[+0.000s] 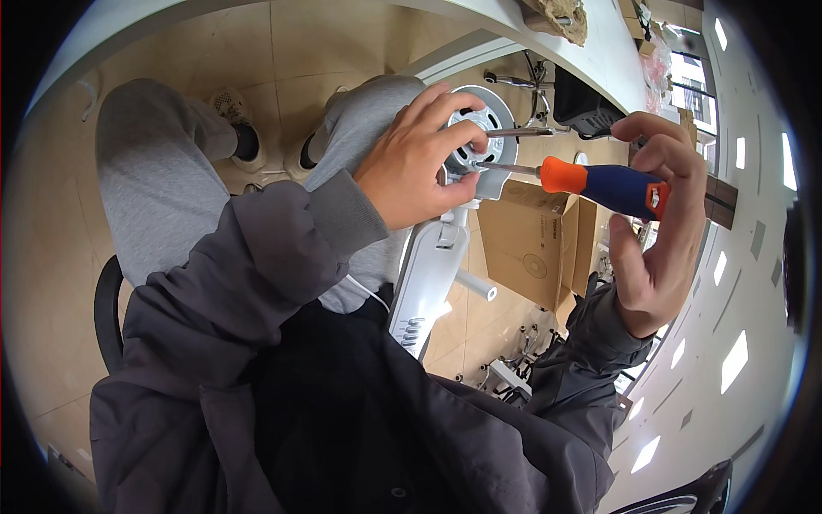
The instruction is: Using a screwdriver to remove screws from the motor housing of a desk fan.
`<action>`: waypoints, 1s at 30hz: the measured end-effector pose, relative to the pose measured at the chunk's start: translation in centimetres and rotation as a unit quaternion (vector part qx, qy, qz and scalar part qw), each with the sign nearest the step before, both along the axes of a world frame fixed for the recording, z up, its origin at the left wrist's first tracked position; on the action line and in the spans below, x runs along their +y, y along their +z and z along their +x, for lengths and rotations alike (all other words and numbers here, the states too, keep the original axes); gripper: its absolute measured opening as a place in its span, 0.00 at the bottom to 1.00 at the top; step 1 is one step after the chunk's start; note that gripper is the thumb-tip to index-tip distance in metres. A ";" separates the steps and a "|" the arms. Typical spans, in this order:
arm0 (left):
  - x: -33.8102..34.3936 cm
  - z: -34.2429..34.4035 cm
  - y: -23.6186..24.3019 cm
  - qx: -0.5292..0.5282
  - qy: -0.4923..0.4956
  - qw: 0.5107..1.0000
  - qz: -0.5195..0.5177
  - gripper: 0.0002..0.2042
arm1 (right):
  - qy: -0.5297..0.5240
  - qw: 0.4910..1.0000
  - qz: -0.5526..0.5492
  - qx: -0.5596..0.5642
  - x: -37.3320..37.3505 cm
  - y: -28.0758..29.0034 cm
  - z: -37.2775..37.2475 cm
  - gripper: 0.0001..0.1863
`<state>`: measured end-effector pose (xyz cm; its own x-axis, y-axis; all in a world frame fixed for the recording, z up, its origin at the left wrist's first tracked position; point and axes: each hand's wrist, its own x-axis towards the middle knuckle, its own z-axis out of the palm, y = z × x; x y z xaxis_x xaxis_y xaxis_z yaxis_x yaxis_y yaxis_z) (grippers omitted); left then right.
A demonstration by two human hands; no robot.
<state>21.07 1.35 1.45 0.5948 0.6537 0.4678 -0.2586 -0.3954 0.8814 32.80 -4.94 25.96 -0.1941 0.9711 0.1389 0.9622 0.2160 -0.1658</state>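
Observation:
A round grey fan motor [491,117] in a white housing [507,110] sits beside my lap, its metal shaft [524,132] sticking out to the right. My left hand [419,154] is closed around the motor from its left side, fingers bent over its slotted face. An orange and blue screwdriver [621,188] lies level, its tip at the motor's face just below the shaft. Around the rear end of its handle curls my right hand [672,206], loosely, with thumb and forefinger off the grip. Below the motor extends the white fan body [431,283] with a row of buttons.
A white tabletop [599,51] runs along the top right, with brown crumpled paper [561,21] on it. An open cardboard box [527,244] stands on the tiled floor beyond the fan. A white tube [476,285] juts out beside the fan body. Chair bases stand farther off.

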 end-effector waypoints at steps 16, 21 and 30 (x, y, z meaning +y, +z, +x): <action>0.1 -0.2 -0.2 -0.001 0.000 1.000 -0.001 0.12 | -0.025 0.999 -0.034 0.020 0.7 0.1 0.3 0.13; 0.1 -0.1 0.0 0.001 0.014 1.000 0.017 0.11 | -0.184 0.960 -0.124 -0.170 -0.2 1.7 0.1 0.15; 0.1 0.0 -0.1 -0.005 0.008 1.000 0.011 0.11 | 0.001 0.998 -0.054 0.028 -0.3 0.5 1.6 0.17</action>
<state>21.04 1.46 1.37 0.5790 0.6528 0.4884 -0.2614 -0.4188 0.8696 34.36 -5.27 26.48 -0.1917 0.9804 0.0443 0.9504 0.1967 -0.2409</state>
